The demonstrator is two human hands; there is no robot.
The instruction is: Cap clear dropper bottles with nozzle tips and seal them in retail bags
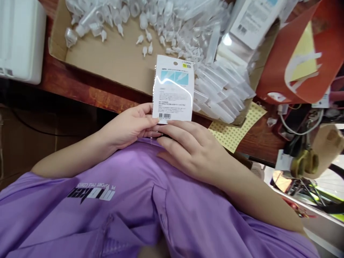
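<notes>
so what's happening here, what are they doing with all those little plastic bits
A person in purple clothing has a flat white packet with blue pictures and a barcode at the table's near edge. The left hand pinches its lower left corner, and the fingers of the right hand are at its bottom edge. Beyond, a shallow brown cardboard tray holds piles of translucent plastic pieces on the reddish-brown wooden table.
</notes>
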